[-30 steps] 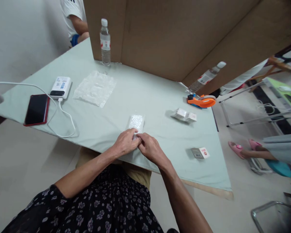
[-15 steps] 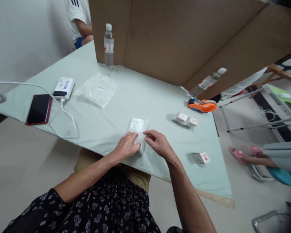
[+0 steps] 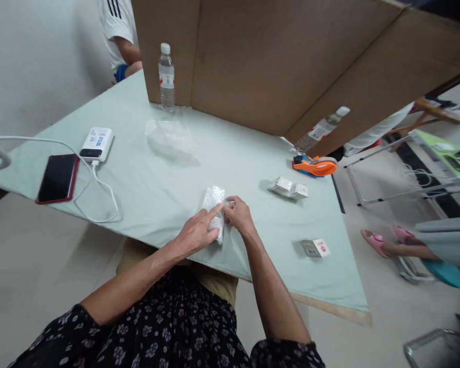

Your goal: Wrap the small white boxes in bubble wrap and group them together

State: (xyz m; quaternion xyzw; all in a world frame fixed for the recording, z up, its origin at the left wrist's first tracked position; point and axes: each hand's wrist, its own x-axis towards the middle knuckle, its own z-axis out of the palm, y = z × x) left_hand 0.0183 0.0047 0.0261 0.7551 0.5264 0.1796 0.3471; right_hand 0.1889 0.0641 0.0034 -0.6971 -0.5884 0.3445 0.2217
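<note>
A small bubble-wrapped package (image 3: 214,195) lies near the front edge of the table. My left hand (image 3: 197,229) grips it from the left, thumb on its near end and index finger stretched across toward its right edge. At that right edge, the curled fingers of my right hand (image 3: 238,213) pinch the wrap; its fingertips are partly hidden. Behind the package is a loose clear plastic sheet (image 3: 170,138), somewhat blurred. On the right lie two wrapped small boxes (image 3: 287,187) and a bare small box (image 3: 316,248).
An orange tape dispenser (image 3: 316,166) lies at the right, beside a tilted water bottle (image 3: 322,130). Another bottle (image 3: 166,79) stands against a cardboard panel (image 3: 245,61). At left are a power bank (image 3: 97,144), a cable and a phone (image 3: 57,178). Other people sit beyond the table.
My right hand has closed in on the package's right edge, and my left index finger has stretched toward it. The loose plastic sheet has shifted to the right and changed shape.
</note>
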